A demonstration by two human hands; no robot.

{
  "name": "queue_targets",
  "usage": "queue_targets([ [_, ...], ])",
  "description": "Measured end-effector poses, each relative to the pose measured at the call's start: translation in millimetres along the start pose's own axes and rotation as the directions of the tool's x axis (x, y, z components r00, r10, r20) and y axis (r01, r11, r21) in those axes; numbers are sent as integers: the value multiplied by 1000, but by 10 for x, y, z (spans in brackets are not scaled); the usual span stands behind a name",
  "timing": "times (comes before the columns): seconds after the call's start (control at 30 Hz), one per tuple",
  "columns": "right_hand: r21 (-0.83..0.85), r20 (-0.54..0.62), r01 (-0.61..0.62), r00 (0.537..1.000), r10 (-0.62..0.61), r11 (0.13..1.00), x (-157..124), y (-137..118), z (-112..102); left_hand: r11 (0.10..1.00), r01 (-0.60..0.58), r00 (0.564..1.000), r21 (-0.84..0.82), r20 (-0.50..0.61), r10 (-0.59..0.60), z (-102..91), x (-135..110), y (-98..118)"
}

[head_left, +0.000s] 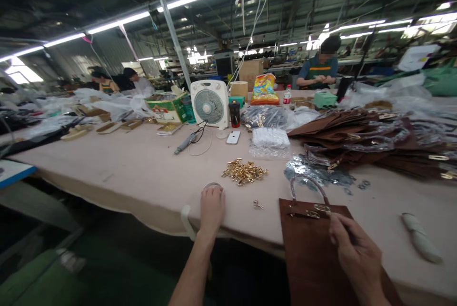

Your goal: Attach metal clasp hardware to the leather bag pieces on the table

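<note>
My left hand (212, 207) lies palm down on the table near its front edge, fingers closed over a roll of clear tape (213, 185). My right hand (355, 251) rests on a brown leather bag panel (310, 253), fingers pinched at its top edge beside the gold clasp (317, 210) and the curved handle (307, 185). A small gold fitting (257, 204) lies between my hands. A heap of gold metal fittings (244, 172) sits just beyond.
A stack of brown bag panels (374, 139) fills the right. White fan (210, 103), phone (233, 137), a pen-like tool with cord (185, 143), plastic packets (269, 140) stand mid-table. A white wrapped object (420, 238) lies at right. Other people work at the far end and the left.
</note>
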State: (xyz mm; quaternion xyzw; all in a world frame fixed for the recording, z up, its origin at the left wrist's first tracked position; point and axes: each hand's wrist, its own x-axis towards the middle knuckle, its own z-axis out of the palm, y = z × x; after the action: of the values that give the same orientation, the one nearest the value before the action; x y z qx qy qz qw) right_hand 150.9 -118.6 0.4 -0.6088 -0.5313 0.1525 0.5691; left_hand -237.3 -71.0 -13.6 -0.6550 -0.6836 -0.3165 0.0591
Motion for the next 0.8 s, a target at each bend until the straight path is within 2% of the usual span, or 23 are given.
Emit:
queue_targets([
  [0.07,106,185,41,981,-60,993,-45,-156,218,999,-7,1000,-35,16,8,35,-12,76],
  [0.1,150,278,49,956,-90,987,-59,-229,328,999,-12,1000,-48,22,13,48,-33,135],
  [0.2,226,428,72,888,-166,971,-80,-406,628,990,-62,996,-127,56,69,76,-167,355],
  [0.3,253,496,83,844,-203,964,-96,-471,838,962,-117,988,-248,71,138,107,-376,552],
  [0.43,278,600,70,766,-230,958,-127,-395,951,923,-170,975,-344,79,209,128,-579,676],
  [0.53,254,659,90,713,-240,963,-145,-336,964,887,-182,962,-425,111,251,77,-594,668],
  [0.63,210,693,162,672,-263,964,-153,-343,977,847,-195,935,-495,166,312,-19,-549,625],
  [0.8,214,687,228,656,-313,950,-151,-383,1030,820,-172,911,-547,229,344,-133,-510,602],
])
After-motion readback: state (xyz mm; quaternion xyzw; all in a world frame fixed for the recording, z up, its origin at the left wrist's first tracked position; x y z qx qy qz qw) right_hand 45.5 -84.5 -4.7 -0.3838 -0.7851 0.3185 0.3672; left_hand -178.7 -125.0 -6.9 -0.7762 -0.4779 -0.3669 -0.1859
